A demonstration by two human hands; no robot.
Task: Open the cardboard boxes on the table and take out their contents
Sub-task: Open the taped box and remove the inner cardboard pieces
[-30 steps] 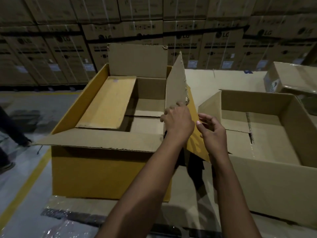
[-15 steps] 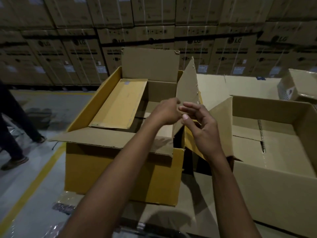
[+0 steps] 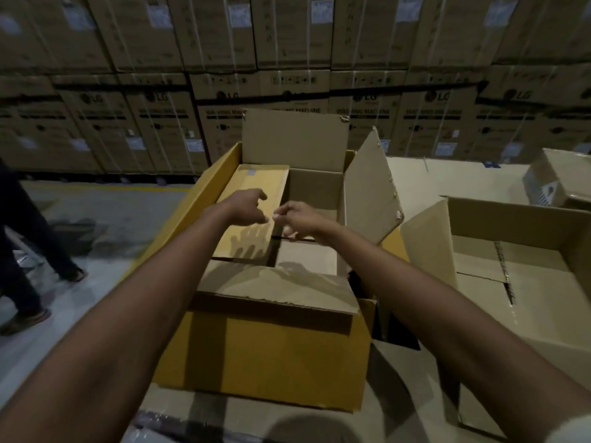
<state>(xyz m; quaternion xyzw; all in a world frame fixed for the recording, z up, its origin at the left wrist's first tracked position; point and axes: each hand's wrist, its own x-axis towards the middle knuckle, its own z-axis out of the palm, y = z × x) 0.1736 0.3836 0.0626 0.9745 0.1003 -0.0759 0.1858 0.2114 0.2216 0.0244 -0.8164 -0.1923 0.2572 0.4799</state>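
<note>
Your left hand and right hand hover loose-curled, gripping nothing, over open yellow corrugated cardboard box right below. Flat yellow cardboard sheet under left. Stacked brown cartons beyond hands: "LG", "WASHING MACHINE".

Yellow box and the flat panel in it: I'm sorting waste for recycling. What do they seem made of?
Yellow box: cardboard, it seems, matte yellow outside, plain brown inside; the near flap has a torn, ragged edge.
Flat panel: probably cardboard too, matte yellow face, thin straight edges.
Upright right flap: small, seemingly metal staples along its edge.
</note>
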